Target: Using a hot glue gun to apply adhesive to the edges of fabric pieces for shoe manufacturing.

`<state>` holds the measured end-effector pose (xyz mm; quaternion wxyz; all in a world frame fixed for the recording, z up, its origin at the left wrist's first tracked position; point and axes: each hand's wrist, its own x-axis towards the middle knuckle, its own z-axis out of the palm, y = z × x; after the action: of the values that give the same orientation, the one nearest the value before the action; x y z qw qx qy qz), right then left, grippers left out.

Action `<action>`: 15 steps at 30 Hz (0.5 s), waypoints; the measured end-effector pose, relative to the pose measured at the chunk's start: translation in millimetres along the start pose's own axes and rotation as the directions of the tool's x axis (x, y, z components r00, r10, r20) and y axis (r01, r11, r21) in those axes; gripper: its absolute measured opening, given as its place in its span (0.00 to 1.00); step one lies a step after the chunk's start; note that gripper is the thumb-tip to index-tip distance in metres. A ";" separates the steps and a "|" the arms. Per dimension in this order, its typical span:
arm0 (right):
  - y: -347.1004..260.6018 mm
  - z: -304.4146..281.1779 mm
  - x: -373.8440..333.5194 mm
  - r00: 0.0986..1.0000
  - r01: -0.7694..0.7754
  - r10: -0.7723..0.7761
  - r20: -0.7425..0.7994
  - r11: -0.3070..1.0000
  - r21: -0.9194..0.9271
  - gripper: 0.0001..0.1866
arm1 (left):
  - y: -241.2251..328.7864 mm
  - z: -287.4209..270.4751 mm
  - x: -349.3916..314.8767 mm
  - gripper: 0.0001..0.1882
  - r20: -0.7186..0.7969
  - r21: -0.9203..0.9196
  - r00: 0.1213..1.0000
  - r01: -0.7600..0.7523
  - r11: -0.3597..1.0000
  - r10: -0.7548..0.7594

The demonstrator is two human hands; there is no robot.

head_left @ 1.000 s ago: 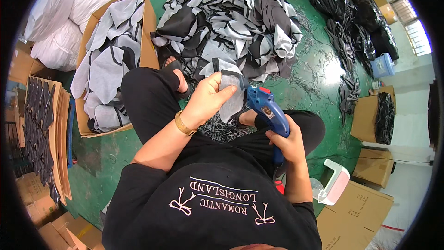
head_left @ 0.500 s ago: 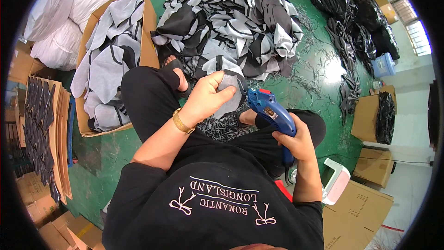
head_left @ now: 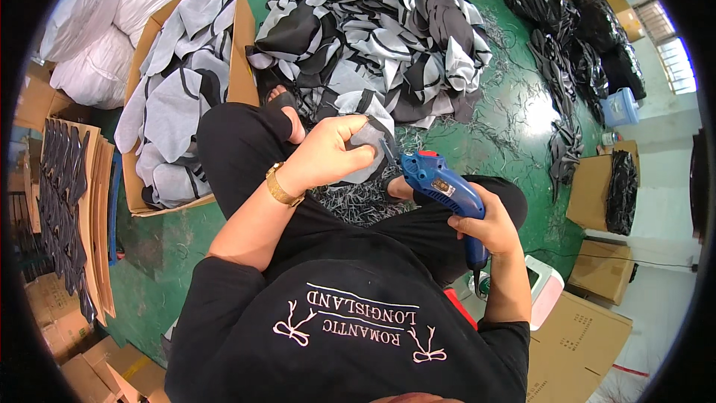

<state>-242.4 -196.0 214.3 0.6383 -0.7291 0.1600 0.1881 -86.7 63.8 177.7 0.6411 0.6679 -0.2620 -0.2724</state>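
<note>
Now the right hand point(head_left: 488, 218), wrapped round the cutter point(head_left: 447, 195), sits farther right; the left hand point(head_left: 322, 155) pinches the cloth point(head_left: 371, 136) just beside the cutter's nose, so cutting apparently advances along the cloth's edge.

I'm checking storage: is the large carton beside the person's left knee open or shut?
The carton is open: its top is uncovered, and grey-and-black fabric pieces show inside.

A fabric pile point(head_left: 373, 37) lies beyond the tool point(head_left: 450, 194), a carton point(head_left: 244, 56) leftward, perhaps touching sacks point(head_left: 91, 71).
</note>
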 end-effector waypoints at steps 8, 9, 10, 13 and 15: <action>0.7 1.2 0.6 1.000 -0.015 0.015 -0.009 1.000 0.023 0.26 | -2.4 1.1 0.2 0.07 0.022 -0.034 0.998 -0.060 0.998 0.060; 0.1 1.4 0.8 1.000 -0.015 0.015 0.001 0.999 0.030 0.26 | -2.8 -1.2 -0.3 0.07 0.051 -0.010 0.998 -0.021 1.000 0.022; -0.2 1.0 1.3 1.000 -0.016 0.016 0.001 0.999 0.031 0.26 | -0.8 -1.8 0.0 0.06 0.081 0.014 0.997 0.016 1.000 -0.017; -0.2 0.3 2.6 1.000 -0.012 0.012 0.020 1.000 0.028 0.26 | 13.0 -0.7 -1.6 0.04 0.109 0.014 0.994 -0.031 0.999 0.029; 0.2 -0.1 3.3 0.999 -0.012 0.011 0.031 1.000 0.028 0.26 | 8.9 -4.2 -1.5 0.04 0.140 0.085 0.988 -0.072 0.994 0.060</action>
<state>-239.6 -196.1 212.5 0.6499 -0.7159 0.1570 0.2010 -84.8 67.5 186.7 0.5996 0.6665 -0.3394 -0.2846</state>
